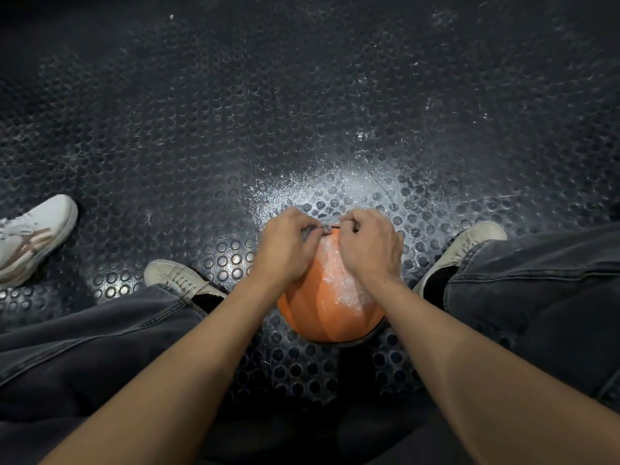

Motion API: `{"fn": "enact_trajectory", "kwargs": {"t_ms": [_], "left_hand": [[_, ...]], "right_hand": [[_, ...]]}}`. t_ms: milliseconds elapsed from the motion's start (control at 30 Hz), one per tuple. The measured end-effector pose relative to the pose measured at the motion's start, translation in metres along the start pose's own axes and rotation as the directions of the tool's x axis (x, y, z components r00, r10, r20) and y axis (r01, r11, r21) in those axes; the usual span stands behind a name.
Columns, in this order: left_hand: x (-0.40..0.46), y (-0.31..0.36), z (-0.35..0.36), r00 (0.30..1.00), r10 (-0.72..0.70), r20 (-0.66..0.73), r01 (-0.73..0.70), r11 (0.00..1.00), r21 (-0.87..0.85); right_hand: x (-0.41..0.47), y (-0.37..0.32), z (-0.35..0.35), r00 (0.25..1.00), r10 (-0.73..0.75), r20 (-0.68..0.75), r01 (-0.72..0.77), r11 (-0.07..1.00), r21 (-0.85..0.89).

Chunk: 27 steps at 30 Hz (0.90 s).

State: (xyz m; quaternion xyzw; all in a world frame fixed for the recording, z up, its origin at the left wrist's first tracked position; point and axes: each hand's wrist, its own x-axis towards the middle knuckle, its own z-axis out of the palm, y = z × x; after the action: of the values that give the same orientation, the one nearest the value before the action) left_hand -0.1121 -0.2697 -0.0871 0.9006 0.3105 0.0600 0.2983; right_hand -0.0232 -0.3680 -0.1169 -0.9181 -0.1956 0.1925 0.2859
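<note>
floor [188,122]: dark rubber mat with raised round studs | marks: white powder patch [339,187] at centre, fainter streaks [444,20] upper right | light: bright pool mid-floor, edges in shadow | left edge: white sneaker [32,238]

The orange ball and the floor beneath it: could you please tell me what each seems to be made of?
The orange ball looks like matte rubber or plastic, with faint ribs. Over it lies clear film, probably thin plastic: glossy, crinkled white highlights. The floor looks like black rubber matting: raised round studs, slight sheen, white scuffs.
</note>
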Motion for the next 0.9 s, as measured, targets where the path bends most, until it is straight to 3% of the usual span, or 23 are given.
{"fn": "enact_trajectory", "kwargs": {"t_ms": [133, 333, 500, 567, 633, 700, 833, 900], "left_hand": [[-0.041, -0.007, -0.011, 0.989, 0.143, 0.04, -0.139, 0.987, -0.085], [0.001, -0.002, -0.003, 1.0, 0.011, -0.014, -0.011, 1.0, 0.024], [-0.058, -0.003, -0.009, 0.991, 0.13, -0.007, -0.131, 0.989, -0.069], [-0.05, -0.001, -0.004, 0.995, 0.096, -0.019, -0.097, 0.993, -0.069], [-0.022, 0.005, 0.003, 0.998, -0.025, -0.061, 0.025, 1.0, -0.005], [-0.009, 0.008, 0.004, 0.995, -0.082, -0.063, 0.083, 0.997, 0.01], [-0.056, 0.008, 0.0, 0.996, 0.082, -0.041, -0.085, 0.993, -0.077], [-0.061, 0.007, 0.002, 0.995, 0.089, -0.033, -0.092, 0.991, -0.094]], "right_hand": [[0.002, 0.003, -0.001, 1.0, -0.011, 0.006, 0.011, 1.0, -0.005], [-0.003, -0.001, 0.0, 0.998, -0.061, 0.034, 0.063, 0.997, -0.051], [-0.002, 0.001, 0.001, 0.999, -0.04, 0.032, 0.042, 0.998, -0.051], [-0.002, 0.002, -0.001, 0.995, -0.077, 0.066, 0.08, 0.996, -0.047], [-0.004, 0.002, 0.0, 0.994, -0.093, 0.057, 0.096, 0.994, -0.045], [-0.006, 0.003, 0.003, 0.998, -0.051, 0.025, 0.052, 0.998, -0.039], [0.0, 0.005, 0.003, 1.0, 0.011, -0.007, -0.011, 1.0, 0.009], [0.001, 0.006, 0.001, 0.999, -0.023, 0.026, 0.023, 1.0, -0.014]]}}
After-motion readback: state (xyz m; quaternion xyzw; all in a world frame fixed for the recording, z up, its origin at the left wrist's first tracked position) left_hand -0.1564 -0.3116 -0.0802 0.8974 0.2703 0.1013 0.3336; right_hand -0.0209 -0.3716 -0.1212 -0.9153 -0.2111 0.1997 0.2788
